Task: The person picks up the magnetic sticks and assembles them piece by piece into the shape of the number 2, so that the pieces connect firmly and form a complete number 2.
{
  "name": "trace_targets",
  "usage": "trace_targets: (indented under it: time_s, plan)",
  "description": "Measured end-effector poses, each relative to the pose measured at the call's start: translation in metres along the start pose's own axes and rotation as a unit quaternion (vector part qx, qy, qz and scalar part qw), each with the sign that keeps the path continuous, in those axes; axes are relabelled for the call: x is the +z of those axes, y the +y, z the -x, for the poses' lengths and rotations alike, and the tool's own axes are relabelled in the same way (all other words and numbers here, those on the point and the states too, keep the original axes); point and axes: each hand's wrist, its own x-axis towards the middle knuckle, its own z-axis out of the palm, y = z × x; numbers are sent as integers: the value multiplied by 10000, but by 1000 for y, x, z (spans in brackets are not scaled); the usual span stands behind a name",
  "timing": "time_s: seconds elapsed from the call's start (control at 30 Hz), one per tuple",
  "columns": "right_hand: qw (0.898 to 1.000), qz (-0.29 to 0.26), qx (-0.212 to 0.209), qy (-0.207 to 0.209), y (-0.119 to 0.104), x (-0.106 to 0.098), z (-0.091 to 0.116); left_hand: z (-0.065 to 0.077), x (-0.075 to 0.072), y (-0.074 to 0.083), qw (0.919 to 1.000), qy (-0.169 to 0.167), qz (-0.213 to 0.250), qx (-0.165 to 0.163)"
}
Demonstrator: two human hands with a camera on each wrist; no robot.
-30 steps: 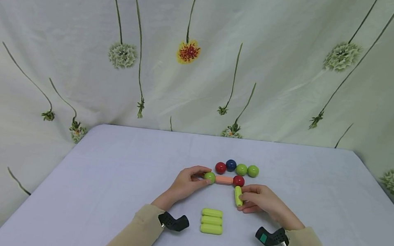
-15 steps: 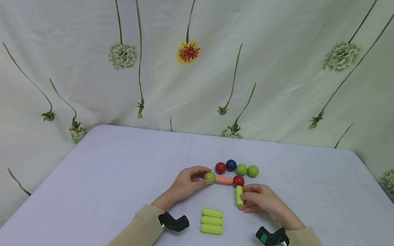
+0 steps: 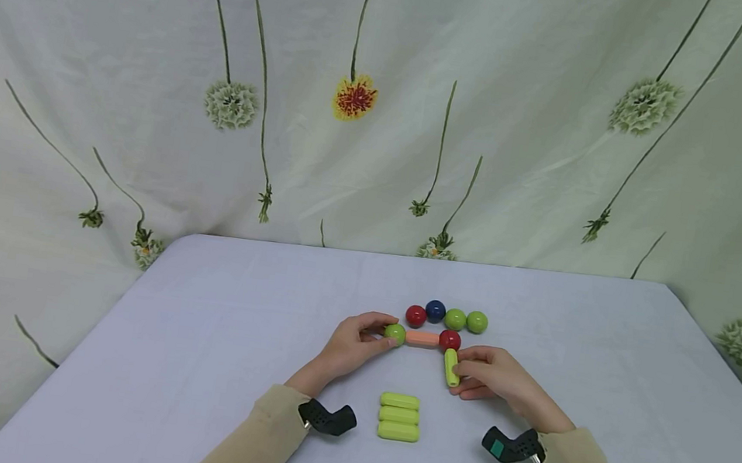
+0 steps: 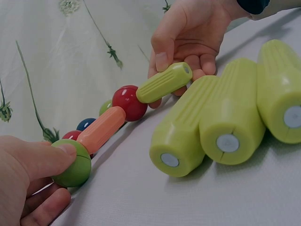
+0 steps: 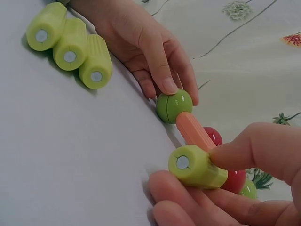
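Note:
My left hand (image 3: 350, 348) pinches a green ball (image 4: 75, 165) between thumb and fingers. An orange rod (image 4: 104, 129) joins that ball to a red ball (image 4: 130, 102). My right hand (image 3: 499, 381) holds a yellow-green rod (image 5: 195, 167) by thumb and fingers. In the left wrist view the far end of this rod touches the red ball; its near end shows a round silver disc. Seen from the head, the rod points from the red ball toward the person, at an angle to the orange one.
Three more yellow-green rods (image 3: 399, 416) lie side by side nearer the person. Behind the joined pieces sit another red ball (image 3: 415, 316), a blue ball (image 3: 435, 311) and two green balls (image 3: 465, 321). A flowered cloth (image 3: 387, 108) hangs behind the white table (image 3: 198, 365).
The yellow-green rod in my right hand has shifted slightly right and away from the person, against the red ball. My left hand has stayed in place on the green ball.

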Motion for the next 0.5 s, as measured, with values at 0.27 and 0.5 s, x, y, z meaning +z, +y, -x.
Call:
trace_targets:
  time_s: [0.27,0.5]
  plan:
    - [9998,175,-32,17,1,-1,-1,0,0,0,10000,18,-7,11]
    - [9997,245,-40,21,1,-2,-1,1,-1,2,10000,1,-1,-22]
